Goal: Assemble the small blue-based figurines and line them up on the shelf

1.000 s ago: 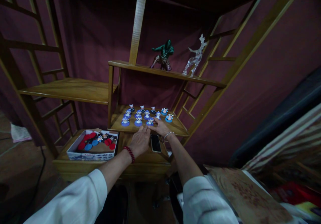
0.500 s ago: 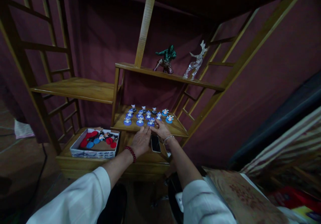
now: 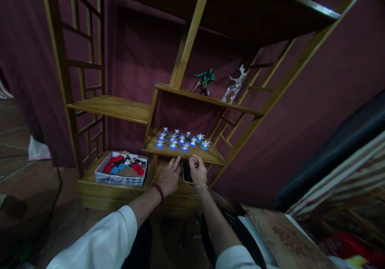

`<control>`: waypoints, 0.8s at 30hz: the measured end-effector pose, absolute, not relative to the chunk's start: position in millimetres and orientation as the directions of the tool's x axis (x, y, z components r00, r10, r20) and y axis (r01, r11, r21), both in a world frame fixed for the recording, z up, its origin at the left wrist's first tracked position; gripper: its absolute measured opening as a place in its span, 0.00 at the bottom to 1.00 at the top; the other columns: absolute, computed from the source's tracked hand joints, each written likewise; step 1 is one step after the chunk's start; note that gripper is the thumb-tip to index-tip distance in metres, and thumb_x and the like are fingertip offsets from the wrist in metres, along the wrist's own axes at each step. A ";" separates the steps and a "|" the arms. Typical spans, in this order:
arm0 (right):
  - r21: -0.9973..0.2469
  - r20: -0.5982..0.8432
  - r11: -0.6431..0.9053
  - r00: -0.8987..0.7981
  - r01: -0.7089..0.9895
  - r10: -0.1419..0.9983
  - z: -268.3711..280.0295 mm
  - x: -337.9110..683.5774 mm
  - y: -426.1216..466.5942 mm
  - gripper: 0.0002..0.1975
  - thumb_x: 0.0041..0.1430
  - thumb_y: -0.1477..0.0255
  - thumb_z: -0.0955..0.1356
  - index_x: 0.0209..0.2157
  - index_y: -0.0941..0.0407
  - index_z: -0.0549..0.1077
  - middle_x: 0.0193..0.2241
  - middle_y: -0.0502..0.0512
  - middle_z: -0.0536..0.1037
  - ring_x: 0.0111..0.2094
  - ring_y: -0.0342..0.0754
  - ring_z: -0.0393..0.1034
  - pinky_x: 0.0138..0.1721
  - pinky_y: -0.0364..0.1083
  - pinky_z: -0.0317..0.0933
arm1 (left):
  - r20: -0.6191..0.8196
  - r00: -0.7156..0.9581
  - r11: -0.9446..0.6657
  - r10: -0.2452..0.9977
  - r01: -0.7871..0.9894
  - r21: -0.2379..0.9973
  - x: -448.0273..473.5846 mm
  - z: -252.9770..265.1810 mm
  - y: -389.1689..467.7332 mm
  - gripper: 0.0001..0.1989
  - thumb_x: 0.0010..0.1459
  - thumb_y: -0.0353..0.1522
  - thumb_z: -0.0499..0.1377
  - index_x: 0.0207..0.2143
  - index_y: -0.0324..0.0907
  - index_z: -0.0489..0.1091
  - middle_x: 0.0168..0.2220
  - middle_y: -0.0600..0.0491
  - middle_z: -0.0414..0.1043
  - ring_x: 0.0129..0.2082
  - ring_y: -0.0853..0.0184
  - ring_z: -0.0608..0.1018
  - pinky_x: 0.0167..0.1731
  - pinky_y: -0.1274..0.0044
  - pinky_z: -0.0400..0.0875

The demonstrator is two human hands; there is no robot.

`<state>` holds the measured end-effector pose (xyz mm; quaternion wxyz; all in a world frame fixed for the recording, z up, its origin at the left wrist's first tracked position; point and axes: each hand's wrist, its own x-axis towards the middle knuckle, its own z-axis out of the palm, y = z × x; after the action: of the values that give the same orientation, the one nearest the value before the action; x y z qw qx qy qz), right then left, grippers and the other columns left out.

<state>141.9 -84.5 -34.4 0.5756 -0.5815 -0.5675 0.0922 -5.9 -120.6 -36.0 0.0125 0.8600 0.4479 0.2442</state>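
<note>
Several small figurines on violet round bases (image 3: 185, 147) stand in rows on the low shelf, with dark-based ones (image 3: 188, 135) at the back and blue-based ones (image 3: 205, 145) on the right. My left hand (image 3: 169, 176) is open just in front of this shelf, its fingers stretched towards the shelf edge. My right hand (image 3: 197, 172) has its fingers curled in towards the thumb; whether anything small sits between them is hidden. Partly behind it, a dark phone (image 3: 186, 173) lies on the wooden surface below the shelf.
A shallow white box (image 3: 120, 179) holds red and blue discs and dark figurines at the left. Above the figurines' shelf stand a green crouching figure (image 3: 205, 81) and a clear deer (image 3: 235, 85). Wooden posts (image 3: 192, 36) divide the cabinet. A patterned board (image 3: 279, 233) lies at lower right.
My right hand has drawn back from the front violet-based figurine and curled its fingers. My left hand stays near the shelf edge. The view has shifted, showing more of the cabinet's left side.
</note>
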 end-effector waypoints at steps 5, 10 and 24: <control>-0.766 0.505 0.296 0.248 0.571 0.827 -60.3 111.8 -115.6 0.14 0.51 0.65 0.61 0.35 0.58 0.71 0.29 0.54 0.76 0.30 0.45 0.69 0.34 0.44 0.64 | 0.343 0.476 -0.572 0.810 0.771 0.280 -17.8 -40.9 -130.4 0.23 0.44 0.24 0.51 0.46 0.30 0.62 0.59 0.39 0.46 0.59 0.57 0.48 0.54 0.69 0.52; -0.765 0.475 0.342 0.120 0.545 0.872 -84.9 74.9 -121.8 0.12 0.52 0.67 0.60 0.34 0.58 0.70 0.31 0.56 0.76 0.33 0.45 0.71 0.37 0.44 0.64 | 0.312 0.453 -0.537 0.835 0.795 0.282 -38.9 -54.1 -133.9 0.23 0.46 0.26 0.50 0.47 0.27 0.63 0.55 0.36 0.55 0.57 0.57 0.54 0.55 0.69 0.51; -0.698 0.229 0.312 -0.212 0.645 0.950 -117.3 -22.0 -93.6 0.13 0.49 0.78 0.61 0.35 0.55 0.72 0.33 0.52 0.77 0.34 0.45 0.71 0.37 0.42 0.63 | 0.121 0.302 -0.324 0.946 0.906 0.272 -129.9 -87.5 -119.6 0.18 0.47 0.24 0.49 0.42 0.30 0.68 0.42 0.38 0.69 0.46 0.60 0.69 0.48 0.70 0.60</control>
<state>-22.0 -93.6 -117.3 0.3246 -0.5374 -0.7420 0.2352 -129.9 -119.6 -87.5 0.0764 0.8033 0.5762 0.1299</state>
